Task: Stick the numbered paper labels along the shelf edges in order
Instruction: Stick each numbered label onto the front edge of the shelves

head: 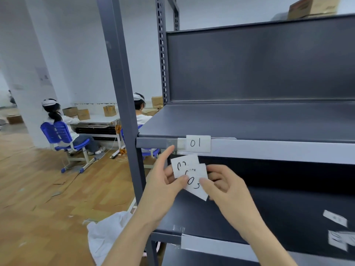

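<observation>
Below shelf edge, pinched labels, numbers half-hidden

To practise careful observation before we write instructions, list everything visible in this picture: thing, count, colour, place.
01 label: one, white, stuck on upper shelf edge.
loose labels: about three, white, in both hands below it.
paper slips: two, white, blurred, lower shelf at right.
shelf unit: one, dark grey, centre and right.
cardboard box: one, brown, on top, upper right.
plastic bag: one, white, floor by the post.
seated people: two, white tops, back left.
left hand: one, pinching the loose labels.
right hand: one, pinching them too.
</observation>
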